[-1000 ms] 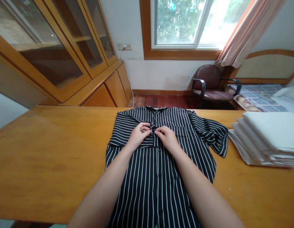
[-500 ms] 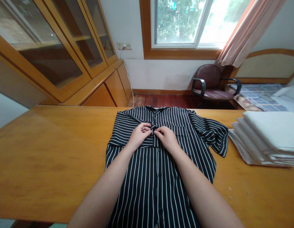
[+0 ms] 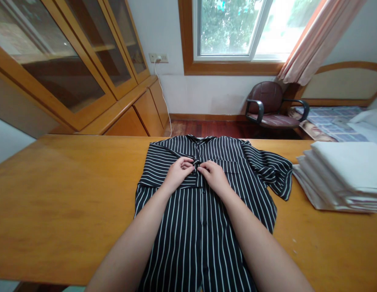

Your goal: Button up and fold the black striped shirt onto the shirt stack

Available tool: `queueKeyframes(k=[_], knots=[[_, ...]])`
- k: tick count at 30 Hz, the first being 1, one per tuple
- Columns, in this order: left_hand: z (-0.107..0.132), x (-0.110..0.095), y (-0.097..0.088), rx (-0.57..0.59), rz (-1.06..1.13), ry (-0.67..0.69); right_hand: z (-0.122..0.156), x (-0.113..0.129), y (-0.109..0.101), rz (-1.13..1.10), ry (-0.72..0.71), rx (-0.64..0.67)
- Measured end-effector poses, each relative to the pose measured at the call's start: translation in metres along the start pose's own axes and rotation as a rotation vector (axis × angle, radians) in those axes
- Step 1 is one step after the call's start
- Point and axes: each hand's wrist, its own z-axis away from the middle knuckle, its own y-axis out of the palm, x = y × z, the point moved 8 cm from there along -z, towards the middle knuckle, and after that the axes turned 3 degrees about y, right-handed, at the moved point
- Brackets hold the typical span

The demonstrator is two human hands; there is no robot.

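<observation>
A black shirt with white stripes (image 3: 182,227) lies front up on the table, its collar at the far edge. The sleeve on the left (image 3: 162,166) is folded across the chest, with its cuff end at the button line. My left hand (image 3: 178,172) is closed in a pinch on that cuff. From the other side, my right hand (image 3: 215,175) pinches the same cuff, thumb and forefinger together. A small bunch of cloth stands up between the fingertips. The other sleeve (image 3: 272,166) lies spread out to the right, somewhat rumpled.
A stack of folded white cloths (image 3: 343,174) sits at the right of the wooden table (image 3: 63,202), against the spread sleeve. Beyond the table are a glass-door cabinet (image 3: 115,93), a maroon armchair (image 3: 267,103) and a bed (image 3: 334,117).
</observation>
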Motion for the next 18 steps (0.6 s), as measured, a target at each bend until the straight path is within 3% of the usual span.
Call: queueKeyframes(k=[8, 18], knots=[[0.0006, -0.0048, -0.0005, -0.009, -0.027, 0.026, 0.0007, 0.0014, -0.0011, 0.018, 0.014, 0.003], [0.0034, -0.0064, 0.0028, 0.036, 0.097, -0.030, 0.0011, 0.0016, -0.0008, 0.010, 0.011, -0.011]])
